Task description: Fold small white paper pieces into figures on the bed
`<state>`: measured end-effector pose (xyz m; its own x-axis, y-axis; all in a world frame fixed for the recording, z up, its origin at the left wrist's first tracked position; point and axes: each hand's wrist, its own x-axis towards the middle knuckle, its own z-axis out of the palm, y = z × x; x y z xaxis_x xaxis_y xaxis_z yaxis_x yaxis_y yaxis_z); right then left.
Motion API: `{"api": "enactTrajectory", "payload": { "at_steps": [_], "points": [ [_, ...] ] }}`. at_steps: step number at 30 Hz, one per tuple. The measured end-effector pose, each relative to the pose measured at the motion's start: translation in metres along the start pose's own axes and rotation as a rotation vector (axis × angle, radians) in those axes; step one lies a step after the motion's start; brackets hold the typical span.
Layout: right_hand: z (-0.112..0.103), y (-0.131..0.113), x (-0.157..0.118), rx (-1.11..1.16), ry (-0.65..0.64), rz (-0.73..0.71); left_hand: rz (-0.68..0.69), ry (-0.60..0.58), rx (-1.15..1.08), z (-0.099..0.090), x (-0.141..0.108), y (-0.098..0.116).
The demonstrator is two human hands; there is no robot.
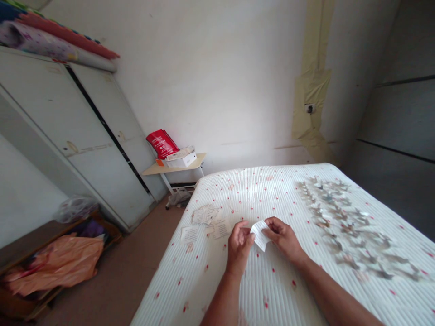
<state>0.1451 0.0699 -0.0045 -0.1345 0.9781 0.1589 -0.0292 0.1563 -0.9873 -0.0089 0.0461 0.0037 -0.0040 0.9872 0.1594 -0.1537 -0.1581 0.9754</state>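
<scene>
Head view: bed w/ white dotted sheet, wall behind. Left hand and right hand both pinch small paper piece above bed centre, long axis tilted down-right. Folded pieces spread right of hands; flat paper squares left, unfolded yet. Roughly most done.

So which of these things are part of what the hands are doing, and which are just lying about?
In use: left hand, right hand, small white paper, paper squares, folded paper pieces, bed.
Lying about: wardrobe, side table, red bag, orange bag.
</scene>
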Motion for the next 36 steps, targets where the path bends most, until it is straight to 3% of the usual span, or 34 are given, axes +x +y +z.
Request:
{"api": "enactTrajectory", "payload": {
  "at_steps": [7, 15, 20, 24, 31, 36],
  "points": [
    [-0.001, 0.009, 0.001, 0.038, -0.02, -0.01, -0.042, -0.005, -0.043, 0.005, 0.002, -0.012],
    [-0.004, 0.013, 0.003, 0.024, -0.025, -0.021, -0.055, -0.085, 0.105, -0.002, -0.003, 0.007],
    [-0.008, 0.009, 0.001, -0.13, -0.085, -0.05, -0.003, -0.166, 0.32, -0.012, 0.001, 0.001],
    [-0.008, 0.008, 0.001, -0.22, -0.161, -0.093, 0.184, -0.185, 0.57, -0.012, 0.005, -0.011],
    [-0.018, 0.008, 0.003, -0.41, -0.01, -0.224, 0.232, -0.169, 0.885, -0.011, 0.006, -0.014],
    [-0.02, -0.001, -0.004, -0.526, -0.204, -0.163, 0.201, -0.118, 1.014, -0.013, 0.005, -0.013]
  ]
}}
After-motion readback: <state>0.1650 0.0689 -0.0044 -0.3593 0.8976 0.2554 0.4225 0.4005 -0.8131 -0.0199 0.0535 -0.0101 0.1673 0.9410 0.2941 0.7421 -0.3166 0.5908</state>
